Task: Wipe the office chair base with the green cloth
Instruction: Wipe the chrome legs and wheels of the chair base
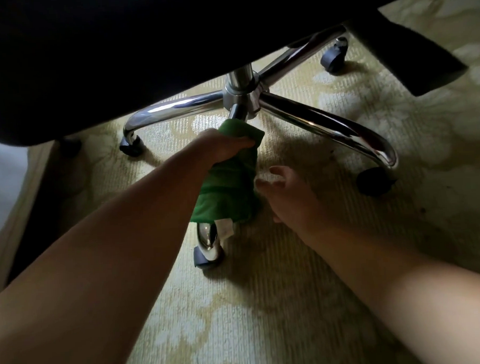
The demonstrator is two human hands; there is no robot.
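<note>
Patterned carpet (267, 305), left hand (226, 146) clutching green cloth (227, 182) over chrome chair base (299, 109), right hand (292, 195) fingers spread

pale patterned carpet (267, 305)

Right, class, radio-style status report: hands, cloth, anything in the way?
Left hand gripping cloth over near chrome leg. Right hand open beside cloth. Nothing in the way.
</note>
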